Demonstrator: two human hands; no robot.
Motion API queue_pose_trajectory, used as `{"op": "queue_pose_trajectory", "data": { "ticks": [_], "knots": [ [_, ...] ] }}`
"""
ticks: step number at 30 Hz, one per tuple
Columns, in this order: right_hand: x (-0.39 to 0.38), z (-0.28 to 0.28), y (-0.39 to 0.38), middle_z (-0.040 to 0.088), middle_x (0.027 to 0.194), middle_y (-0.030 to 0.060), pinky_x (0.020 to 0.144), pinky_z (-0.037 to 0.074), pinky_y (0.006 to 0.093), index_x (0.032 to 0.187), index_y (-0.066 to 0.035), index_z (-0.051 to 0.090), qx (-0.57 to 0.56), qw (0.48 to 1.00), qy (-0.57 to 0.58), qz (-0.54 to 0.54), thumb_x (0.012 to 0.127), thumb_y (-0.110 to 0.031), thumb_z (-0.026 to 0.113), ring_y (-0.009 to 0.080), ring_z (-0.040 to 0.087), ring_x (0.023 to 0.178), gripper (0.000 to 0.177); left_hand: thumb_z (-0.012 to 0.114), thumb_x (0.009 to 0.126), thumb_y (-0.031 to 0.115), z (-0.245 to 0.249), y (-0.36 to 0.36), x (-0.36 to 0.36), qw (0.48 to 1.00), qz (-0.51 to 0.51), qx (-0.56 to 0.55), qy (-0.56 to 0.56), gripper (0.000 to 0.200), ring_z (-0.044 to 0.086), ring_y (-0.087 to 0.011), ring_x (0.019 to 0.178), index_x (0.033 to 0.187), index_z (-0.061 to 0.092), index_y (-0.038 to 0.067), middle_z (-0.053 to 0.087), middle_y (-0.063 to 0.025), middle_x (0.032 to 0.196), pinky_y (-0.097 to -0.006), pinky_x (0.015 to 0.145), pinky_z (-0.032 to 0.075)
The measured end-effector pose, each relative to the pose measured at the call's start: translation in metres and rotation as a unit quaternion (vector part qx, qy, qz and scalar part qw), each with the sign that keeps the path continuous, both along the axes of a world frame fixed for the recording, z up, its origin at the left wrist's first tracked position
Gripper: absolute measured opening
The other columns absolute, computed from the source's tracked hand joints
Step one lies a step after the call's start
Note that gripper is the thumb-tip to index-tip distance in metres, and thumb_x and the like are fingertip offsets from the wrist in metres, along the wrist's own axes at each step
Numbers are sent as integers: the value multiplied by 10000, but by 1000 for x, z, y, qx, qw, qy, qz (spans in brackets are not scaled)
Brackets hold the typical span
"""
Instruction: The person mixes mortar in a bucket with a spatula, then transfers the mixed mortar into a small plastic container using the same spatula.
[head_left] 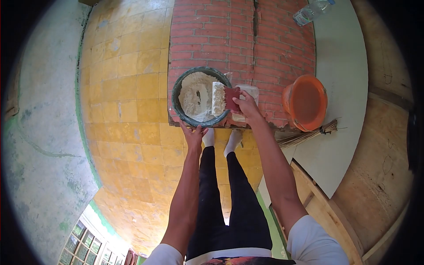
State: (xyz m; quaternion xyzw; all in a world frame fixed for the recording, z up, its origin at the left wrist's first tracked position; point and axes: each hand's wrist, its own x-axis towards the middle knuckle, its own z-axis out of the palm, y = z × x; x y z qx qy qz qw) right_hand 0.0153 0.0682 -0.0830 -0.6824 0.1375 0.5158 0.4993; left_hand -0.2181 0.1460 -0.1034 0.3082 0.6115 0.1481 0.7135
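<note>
A dark round basin (178, 109) stands on the brick-patterned surface, holding off-white powder (194, 95). My left hand (193, 134) grips the near rim of this basin. In my right hand (247, 105) is a dark red scraper (231, 98), held over the basin's right side. Clumpy white material covers the scraper's left edge. Partly behind my right hand lies a pale, translucent flat item (251, 91); I cannot make out its kind.
To the right stands an orange bucket (308, 104) with a bundle of thin sticks (309, 134) beside it. A plastic bottle (312, 12) lies at the far right. Yellow tiles (128, 88) cover the floor at left, beside a wall (44, 88).
</note>
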Motion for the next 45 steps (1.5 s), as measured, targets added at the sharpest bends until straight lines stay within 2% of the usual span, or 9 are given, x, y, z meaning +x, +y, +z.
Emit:
{"op": "queue_pose_trajectory", "data": {
  "ticks": [8, 10, 17, 23, 28, 35, 38, 40, 45],
  "knots": [
    [25, 1, -64, 690, 1130, 62, 731, 640, 348, 1343, -105, 533, 2, 999, -3, -43, 1025, -90, 597, 154, 694, 910, 324, 566, 963, -102, -8, 2, -2, 1000, 12, 19, -20, 964, 701, -295, 968, 1648, 10, 285, 440, -241, 1314, -398, 819, 655],
    [32, 1, -79, 674, 1219, 46, 752, 646, 351, 1415, -103, 454, -6, 999, -8, -32, 1028, -102, 606, 160, 695, 1000, 416, 562, 968, -81, -5, 2, -1, 1000, 4, 9, -21, 952, 713, -303, 945, 1649, -8, 262, 467, -238, 1285, -398, 805, 653],
    [40, -11, -112, 674, 1219, 49, 764, 639, 355, 1433, -106, 449, -67, 994, -33, -75, 1029, -82, 597, 166, 692, 972, 432, 572, 976, -20, 0, -6, 0, 1000, -10, 1, 17, 911, 724, -308, 960, 1632, -21, 198, 494, -248, 1275, -381, 772, 645],
    [43, -23, -121, 657, 1223, 62, 756, 634, 388, 1435, -110, 458, -116, 991, -35, -50, 1028, -82, 585, 185, 684, 976, 427, 591, 967, 12, 10, -19, -2, 997, -49, -12, 53, 890, 723, -284, 960, 1621, 6, 165, 530, -239, 1247, -376, 751, 634],
    [40, -28, -118, 625, 1268, 79, 739, 630, 388, 1425, -93, 480, -130, 985, -102, -49, 1022, -81, 587, 200, 675, 1003, 417, 623, 966, 64, 4, -20, -6, 993, -86, 31, 76, 902, 708, -258, 964, 1631, 22, 166, 585, -192, 1184, -373, 789, 601],
    [34, -34, -111, 652, 1261, 96, 723, 640, 383, 1417, -74, 511, -163, 972, -166, -11, 1009, -64, 591, 195, 680, 1024, 416, 636, 967, 80, 12, -10, -7, 987, -110, 82, 82, 947, 715, -246, 941, 1642, -22, 170, 578, -199, 1192, -357, 783, 598],
    [27, -37, -109, 706, 1184, 127, 769, 617, 423, 1376, -76, 562, -224, 936, -262, 71, 991, -87, 610, 247, 708, 1000, 389, 640, 968, 86, 14, -11, -7, 986, -116, 87, 86, 964, 717, -249, 936, 1643, -41, 176, 577, -202, 1188, -359, 781, 597],
    [20, -24, -102, 714, 1219, 167, 946, 514, 498, 1333, -119, 605, -254, 894, -345, 132, 977, -164, 628, 392, 683, 1094, 360, 641, 968, 89, 14, -13, -6, 986, -116, 89, 85, 975, 718, -251, 939, 1643, -56, 182, 580, -197, 1187, -362, 779, 596],
    [7, 5, -88, 701, 1223, 194, 943, 516, 510, 1344, -98, 598, -224, 879, -388, 161, 974, -138, 612, 407, 663, 1120, 373, 638, 969, 86, 12, -15, -6, 986, -118, 90, 81, 976, 720, -251, 941, 1643, -59, 191, 582, -191, 1184, -363, 769, 593]
  ]
}}
